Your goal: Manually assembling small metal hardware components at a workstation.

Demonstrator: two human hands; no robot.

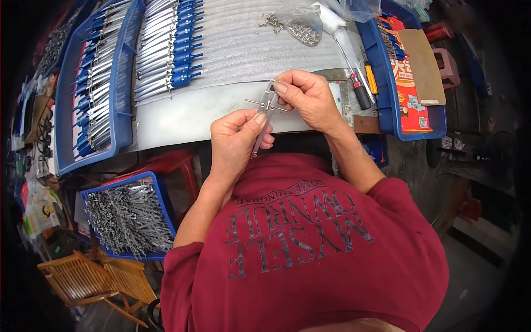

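Observation:
Above the near edge of the table, both my hands hold one slim silver metal compass (267,108), tilted, with short pins or screws sticking out at its middle. My left hand (235,135) is closed round its lower part, the thumb pressed along it. With thumb and fingers, my right hand (312,102) pinches it near the upper end. The fingers cover parts of it. Left of my hands, a dense row of silver compasses with blue heads (180,55) lies on the foam sheet (238,39). A white board (177,122) is beneath my hands.
A blue tray (123,83) of similar pieces stands at the left. Far back lies a clear bag of small metal pins (303,34). Screwdrivers with a red-black handle (360,93) and a yellow handle (370,80) lie right, beside another blue tray (437,131). Lower left, a bin (167,213) holds metal parts.

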